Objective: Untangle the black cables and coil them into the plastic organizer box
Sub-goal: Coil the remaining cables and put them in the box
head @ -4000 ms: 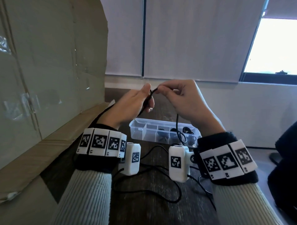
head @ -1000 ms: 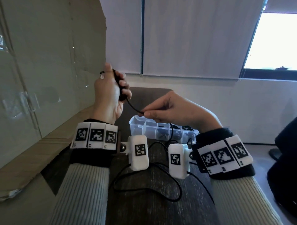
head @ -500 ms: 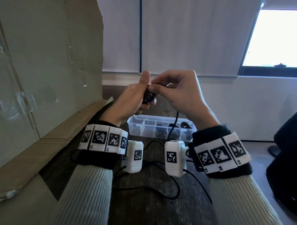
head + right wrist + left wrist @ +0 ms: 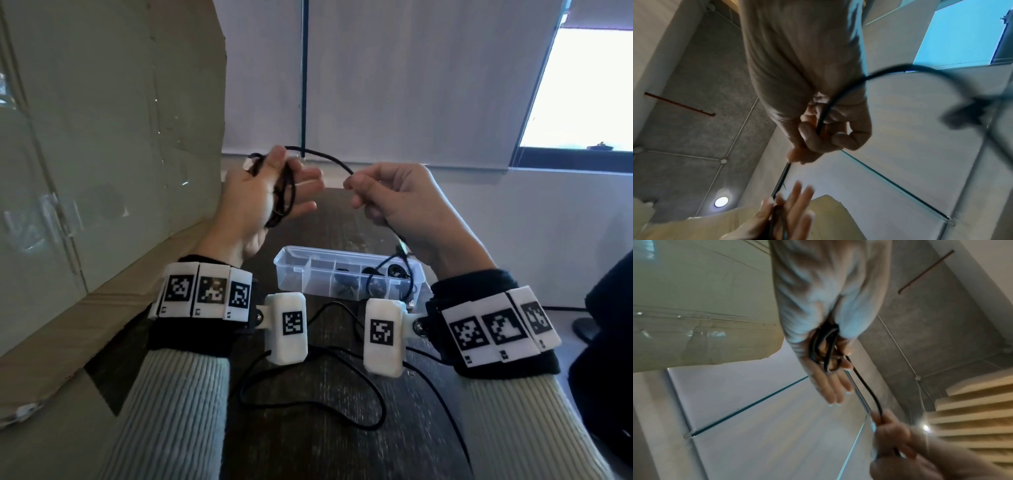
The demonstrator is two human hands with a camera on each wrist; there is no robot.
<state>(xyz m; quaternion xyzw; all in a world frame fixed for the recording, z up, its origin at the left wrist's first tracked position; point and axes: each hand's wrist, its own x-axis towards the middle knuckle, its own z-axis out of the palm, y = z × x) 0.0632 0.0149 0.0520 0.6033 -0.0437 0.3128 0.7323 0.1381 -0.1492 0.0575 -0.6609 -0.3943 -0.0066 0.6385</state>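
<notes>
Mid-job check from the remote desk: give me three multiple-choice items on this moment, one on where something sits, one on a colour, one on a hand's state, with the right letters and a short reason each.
1. Where is the clear plastic organizer box?
A. On the dark wooden table, beyond the wrists
B. On the cardboard sheet
C. In the left hand

2. What colour is the thin cable stretched between the hands?
A. White
B. Black
C. Red

3. What is the right hand doing?
A. Lying flat on the table
B. Hanging open and holding nothing
C. Pinching the cable with curled fingers

Answers:
1. A, the head view shows the box standing on the table past both wrists.
2. B, the cable runs black from the loops around the left hand to the right hand.
3. C, the right wrist view shows the fingers curled round the cable.
</notes>
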